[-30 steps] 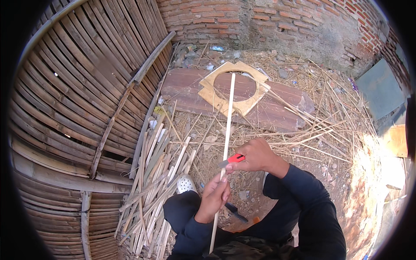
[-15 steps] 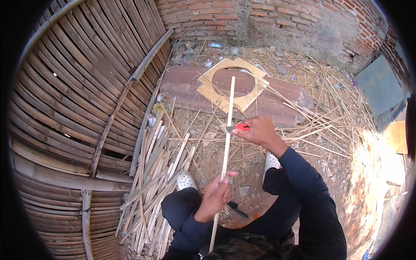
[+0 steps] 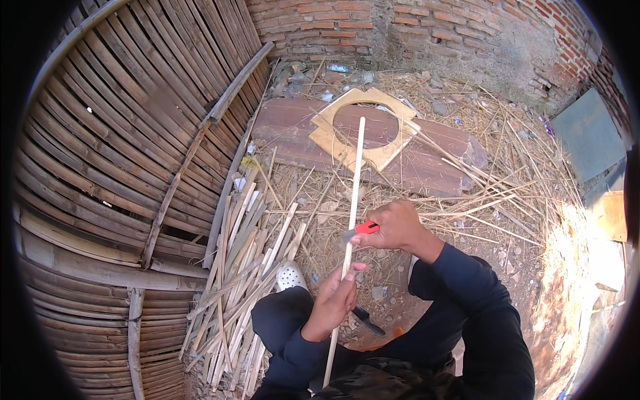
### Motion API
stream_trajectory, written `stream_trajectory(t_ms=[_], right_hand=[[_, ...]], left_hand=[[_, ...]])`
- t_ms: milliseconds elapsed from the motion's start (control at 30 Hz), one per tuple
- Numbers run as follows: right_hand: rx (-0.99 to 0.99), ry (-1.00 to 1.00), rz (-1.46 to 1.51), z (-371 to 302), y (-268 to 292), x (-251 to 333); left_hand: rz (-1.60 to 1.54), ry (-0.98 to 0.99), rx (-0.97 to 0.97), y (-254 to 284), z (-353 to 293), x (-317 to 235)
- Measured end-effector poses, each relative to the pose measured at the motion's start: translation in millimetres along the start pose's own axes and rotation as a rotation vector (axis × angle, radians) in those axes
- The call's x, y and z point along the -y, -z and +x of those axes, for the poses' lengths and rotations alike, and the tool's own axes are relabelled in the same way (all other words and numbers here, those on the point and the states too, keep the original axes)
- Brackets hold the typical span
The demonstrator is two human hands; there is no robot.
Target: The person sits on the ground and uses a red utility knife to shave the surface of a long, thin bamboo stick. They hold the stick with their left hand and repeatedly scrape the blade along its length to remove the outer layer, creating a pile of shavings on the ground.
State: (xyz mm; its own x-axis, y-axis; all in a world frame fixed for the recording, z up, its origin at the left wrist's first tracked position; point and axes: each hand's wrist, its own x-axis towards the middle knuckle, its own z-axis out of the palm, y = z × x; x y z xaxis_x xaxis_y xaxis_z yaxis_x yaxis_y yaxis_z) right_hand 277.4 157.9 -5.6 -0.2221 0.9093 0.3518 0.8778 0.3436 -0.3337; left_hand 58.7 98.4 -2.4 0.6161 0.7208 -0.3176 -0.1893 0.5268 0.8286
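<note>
A long pale bamboo strip (image 3: 357, 177) runs up and away from my lap, tilted slightly right. My left hand (image 3: 335, 301) is closed round its lower part, thumb along the strip. Just above, my right hand (image 3: 399, 225) grips a red utility knife (image 3: 367, 227). The grey blade lies against the strip, a short way above the left fingers. Below my left hand, a dark-bladed knife (image 3: 368, 321) lies by my legs; part of it is hidden.
Many split bamboo strips (image 3: 230, 293) lie piled at my left beside a bamboo slat wall (image 3: 113, 167). Ahead, a wooden board with a round hole (image 3: 325, 127) rests on a brown panel (image 3: 280, 143). A brick wall (image 3: 460, 47) stands behind. Straw and rubble litter the ground.
My right hand with the utility knife has slid down the strip toward my left hand. The left hand keeps its hold in about the same place.
</note>
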Motion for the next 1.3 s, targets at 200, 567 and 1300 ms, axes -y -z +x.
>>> stream_trajectory(t_ms=[200, 567, 1300], right_hand=[[-0.049, -0.114, -0.002, 8.6, -9.1, -22.8], [-0.163, -0.536, -0.225, 30.1, 21.0, -129.3], [0.122, 0.027, 0.073, -6.6, 18.4, 0.5]], left_hand=[[0.054, -0.009, -0.018, -2.0, -0.8, 4.5], [0.183, 0.062, 0.153, -17.5, -12.3, 22.2], [-0.233, -0.119, -0.055, -5.5, 10.0, 11.3]])
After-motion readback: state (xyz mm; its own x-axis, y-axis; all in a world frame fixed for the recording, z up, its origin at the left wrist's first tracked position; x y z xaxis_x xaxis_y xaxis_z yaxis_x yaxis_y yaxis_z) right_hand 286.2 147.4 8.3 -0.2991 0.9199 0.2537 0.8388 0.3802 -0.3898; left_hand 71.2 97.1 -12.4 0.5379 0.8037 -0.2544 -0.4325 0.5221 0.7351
